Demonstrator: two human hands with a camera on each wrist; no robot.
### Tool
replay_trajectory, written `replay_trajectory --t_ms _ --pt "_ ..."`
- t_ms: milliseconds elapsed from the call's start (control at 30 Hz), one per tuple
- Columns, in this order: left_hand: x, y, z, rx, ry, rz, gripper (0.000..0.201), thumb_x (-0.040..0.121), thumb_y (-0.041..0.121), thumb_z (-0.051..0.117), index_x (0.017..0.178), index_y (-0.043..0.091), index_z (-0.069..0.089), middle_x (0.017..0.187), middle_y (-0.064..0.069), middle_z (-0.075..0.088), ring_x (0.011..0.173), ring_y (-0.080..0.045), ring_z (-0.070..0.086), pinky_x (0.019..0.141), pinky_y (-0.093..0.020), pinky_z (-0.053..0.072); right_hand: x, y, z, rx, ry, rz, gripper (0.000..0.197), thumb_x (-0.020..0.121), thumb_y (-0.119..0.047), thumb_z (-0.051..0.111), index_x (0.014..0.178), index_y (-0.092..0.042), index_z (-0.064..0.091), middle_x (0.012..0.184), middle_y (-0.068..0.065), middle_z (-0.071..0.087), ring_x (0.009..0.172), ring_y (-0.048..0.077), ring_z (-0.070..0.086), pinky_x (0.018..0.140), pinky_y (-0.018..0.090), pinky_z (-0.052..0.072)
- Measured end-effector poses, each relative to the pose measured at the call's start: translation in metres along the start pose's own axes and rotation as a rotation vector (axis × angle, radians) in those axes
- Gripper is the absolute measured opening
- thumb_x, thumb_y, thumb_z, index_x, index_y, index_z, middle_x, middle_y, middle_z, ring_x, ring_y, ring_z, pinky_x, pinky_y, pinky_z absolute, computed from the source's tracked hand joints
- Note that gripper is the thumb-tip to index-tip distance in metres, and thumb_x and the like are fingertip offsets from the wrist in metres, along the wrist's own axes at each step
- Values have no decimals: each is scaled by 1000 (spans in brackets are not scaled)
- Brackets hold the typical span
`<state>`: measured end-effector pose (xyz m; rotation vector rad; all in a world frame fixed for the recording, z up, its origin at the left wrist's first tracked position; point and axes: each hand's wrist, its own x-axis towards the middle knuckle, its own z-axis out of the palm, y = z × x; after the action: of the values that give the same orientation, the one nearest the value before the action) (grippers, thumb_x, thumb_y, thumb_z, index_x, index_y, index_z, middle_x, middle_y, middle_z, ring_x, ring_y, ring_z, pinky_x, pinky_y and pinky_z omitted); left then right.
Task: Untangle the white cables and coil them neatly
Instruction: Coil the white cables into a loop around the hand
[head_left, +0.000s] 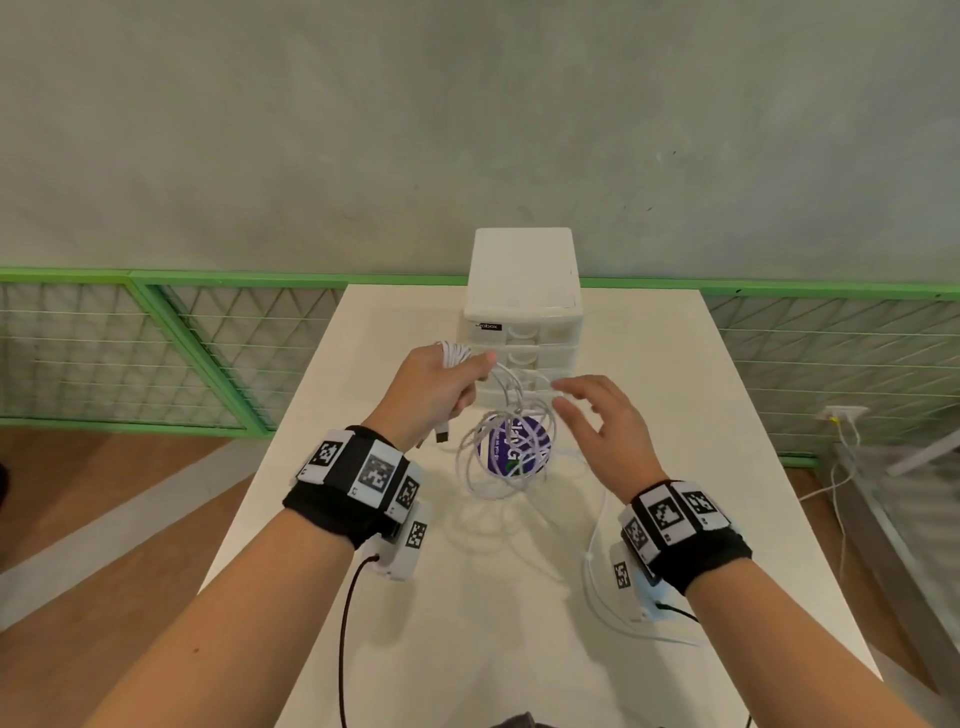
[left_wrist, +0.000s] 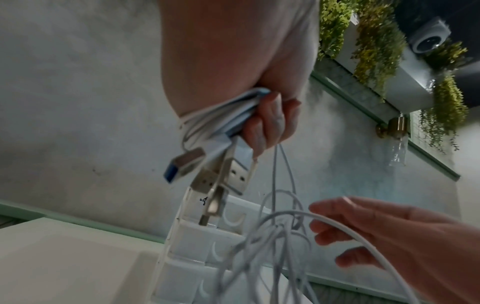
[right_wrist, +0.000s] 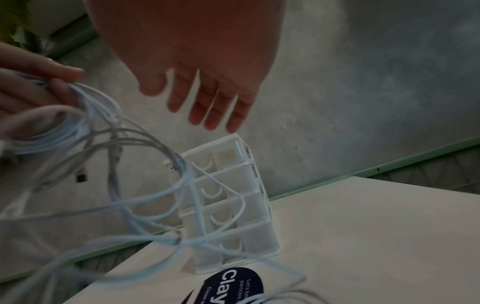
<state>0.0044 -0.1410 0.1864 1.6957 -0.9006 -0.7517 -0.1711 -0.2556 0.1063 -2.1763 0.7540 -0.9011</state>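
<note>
My left hand (head_left: 441, 382) is raised above the table and grips a bundle of white cables (left_wrist: 207, 123), with several USB plugs (left_wrist: 228, 174) sticking out below the fist. From that fist a tangle of white cable loops (head_left: 506, 452) hangs down to the table. The same loops (right_wrist: 145, 205) fill the left of the right wrist view. My right hand (head_left: 597, 421) hovers just right of the loops with straight, spread fingers (right_wrist: 205, 107) and holds nothing. One cable end (head_left: 592, 571) trails over the table beside my right wrist.
A white mini drawer unit (head_left: 522, 312) stands at the table's far edge, right behind the hands. A round purple sticker or disc (head_left: 511, 447) lies on the white table (head_left: 675, 415) under the loops. A green mesh fence (head_left: 156, 348) runs behind.
</note>
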Motion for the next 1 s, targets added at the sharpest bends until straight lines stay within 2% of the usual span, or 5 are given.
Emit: replay_trajectory --t_ms 300,567,767,900,1000 --pt "-3 3 -1 -124 26 -1 30 93 31 59 71 11 59 41 4 43 40 -11 32 41 -17 28 -6 -4 15 63 -337 253 98 66 -51 77 145 -31 22 142 -8 35 127 8 40 104 28 35" --pt "-6 4 -16 -164 91 29 29 93 30 59 70 12 57 42 3 41 38 -11 30 42 -19 27 -23 19 8 176 90 102 42 81 -54 44 117 -34 55 99 -11 53 89 -3 52 76 9 39" --pt "-5 5 -20 -212 84 45 30 94 29 58 68 14 58 43 4 41 39 -12 30 44 -23 26 -32 23 13 -67 -481 215 37 91 -33 53 126 -20 56 106 -8 58 100 7 51 86 16 31" --pt "-6 2 -24 -212 68 38 29 93 31 59 70 14 58 46 2 44 39 -12 31 44 -22 27 -29 26 12 132 -354 320 23 93 -13 52 95 -30 68 67 -8 59 58 -3 52 67 16 40" --pt "-8 0 -23 -160 -5 21 26 93 30 59 73 12 59 50 1 49 39 -10 33 42 -20 27 -18 15 6 117 -185 236 18 89 -14 60 99 -21 72 67 -15 58 61 -6 53 64 7 37"
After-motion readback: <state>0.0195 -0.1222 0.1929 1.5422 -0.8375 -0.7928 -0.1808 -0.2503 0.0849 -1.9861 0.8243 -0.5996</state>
